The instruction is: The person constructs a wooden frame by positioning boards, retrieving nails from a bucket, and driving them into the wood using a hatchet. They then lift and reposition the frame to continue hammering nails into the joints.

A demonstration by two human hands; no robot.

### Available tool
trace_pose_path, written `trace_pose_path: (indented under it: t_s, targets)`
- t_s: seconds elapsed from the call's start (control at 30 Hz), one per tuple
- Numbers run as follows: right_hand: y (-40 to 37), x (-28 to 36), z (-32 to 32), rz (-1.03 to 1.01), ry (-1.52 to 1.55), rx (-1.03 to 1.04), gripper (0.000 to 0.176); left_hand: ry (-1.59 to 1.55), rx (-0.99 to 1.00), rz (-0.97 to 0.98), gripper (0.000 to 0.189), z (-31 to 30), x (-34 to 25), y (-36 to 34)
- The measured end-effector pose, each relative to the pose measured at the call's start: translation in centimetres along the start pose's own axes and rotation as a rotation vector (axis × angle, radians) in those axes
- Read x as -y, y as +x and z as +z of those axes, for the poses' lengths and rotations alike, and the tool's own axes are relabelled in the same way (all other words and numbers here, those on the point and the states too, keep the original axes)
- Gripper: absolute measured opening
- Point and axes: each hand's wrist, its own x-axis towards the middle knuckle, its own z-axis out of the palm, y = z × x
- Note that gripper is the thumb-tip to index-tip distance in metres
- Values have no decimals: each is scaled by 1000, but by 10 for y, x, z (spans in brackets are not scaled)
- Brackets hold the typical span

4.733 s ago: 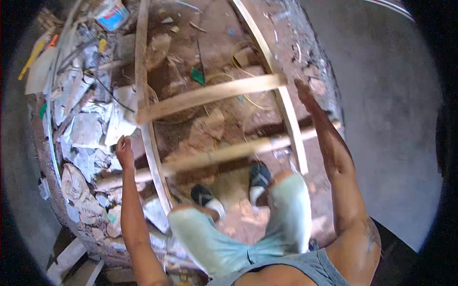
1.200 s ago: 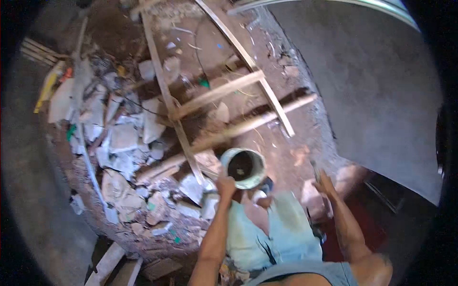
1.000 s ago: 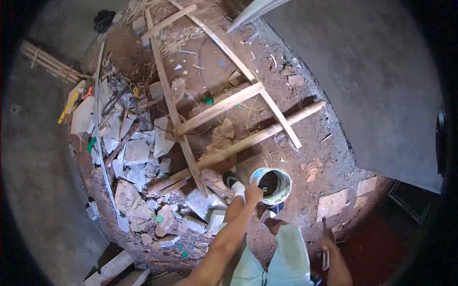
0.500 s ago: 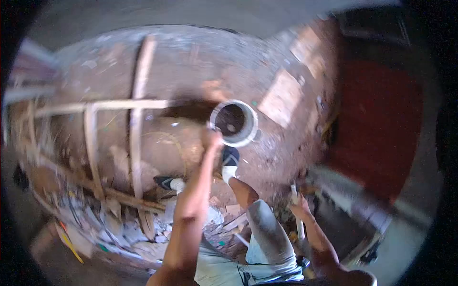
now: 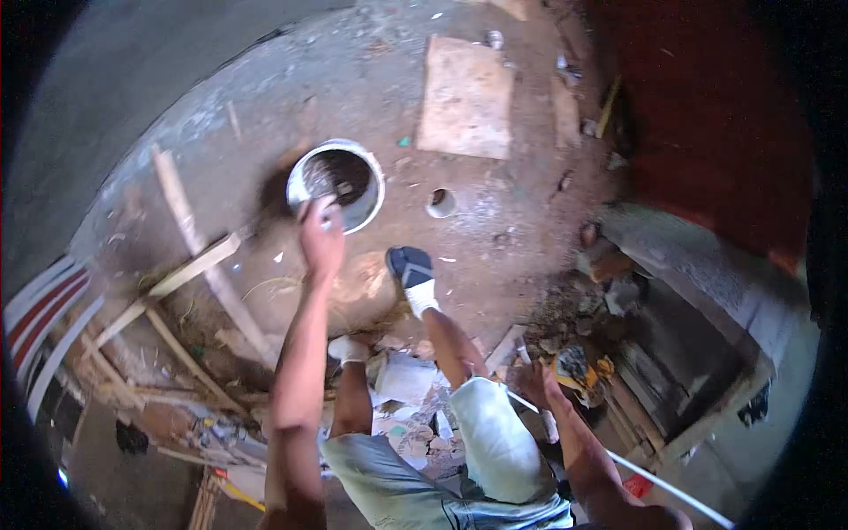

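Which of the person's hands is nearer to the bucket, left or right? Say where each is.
Left. The left hand is at the rim of the bucket; the right hand is farther off, by the right knee, around a pale stick.

Bare, reddish-brown dirt floor [image 5: 495,234] spreads across the room, bordered at far left by smooth gray paving [image 5: 177,79]. A pale, roughly rectangular slab [image 5: 466,102] lies flat at the far side, a narrower piece [image 5: 565,113] to its right and a green scrap [image 5: 405,141] just off its near left corner. Nearer sits a small round pale container [image 5: 442,203]. At left, a timber frame [image 5: 190,269] crosses a long pole [image 5: 231,299]. Broken rubble [image 5: 433,442] litters the near ground. Whether the white bucket [image 5: 367,208] touches the soil cannot be told.
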Motion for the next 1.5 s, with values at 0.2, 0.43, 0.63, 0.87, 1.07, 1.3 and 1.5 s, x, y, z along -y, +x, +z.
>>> trace_pose_path:
  t_s: [0.2,0.43,0.63,0.87,1.07,1.3,1.5]
  targets:
    - [2,36,-18,324,-618,-194,41,-60,-30,-379,41,84,54,68]
    - [31,-5,-104,373,-689,-242,44,551,-29,-319,28,119,65,83]
    - [60,95,-24,663,-807,-106,49,509,-124,-526,30,132,67,97]
    - [61,125,21,347,-931,-112,43,389,-138,-707,36,143,74,107]
    - [84,122,50,310,-130,-160,37,-19,-17,-656,31,96,34,82]
    - [88,158,89,63,-972,229,48,-1050,-369,-324,20,-54,-41,-63]
    - [60,232,193,100,-1312,62,43,-1307,-596,-477,22,-143,36,-187]
